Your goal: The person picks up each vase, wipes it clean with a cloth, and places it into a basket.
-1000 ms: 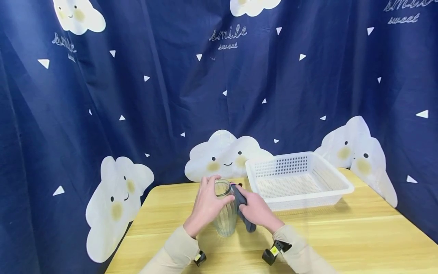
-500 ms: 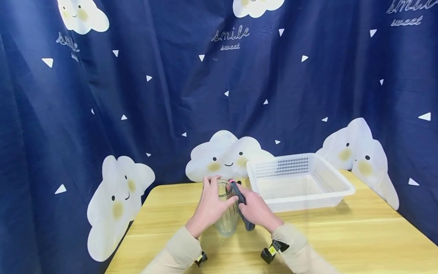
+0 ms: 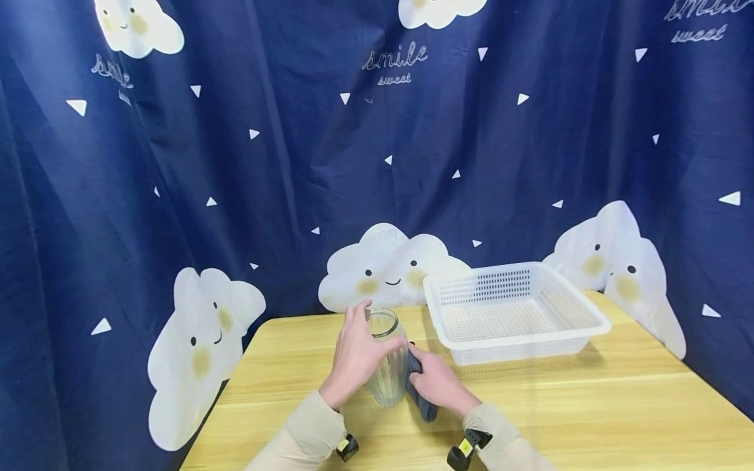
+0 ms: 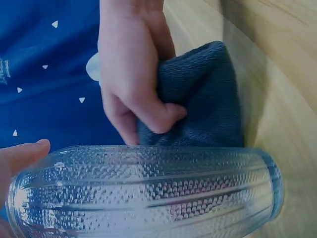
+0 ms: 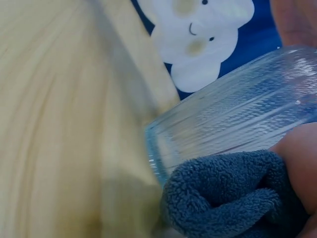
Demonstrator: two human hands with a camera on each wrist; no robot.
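Observation:
A clear glass vase with a ribbed, dimpled wall stands upright on the table in the head view. My left hand holds it around the neck, thumb on the near side and fingers behind the rim. On the vase's right side, my right hand grips a folded dark grey towel. In the left wrist view the towel lies against the vase, the thumb pressing into its folds. The right wrist view has the towel close to the vase's base.
A white perforated plastic basket sits behind and to the right of my right hand on the wooden table. Behind the table hangs a dark blue curtain printed with clouds.
My right hand has slid the towel down the vase's right side, toward the base and toward me. The left hand and vase stay nearly in place.

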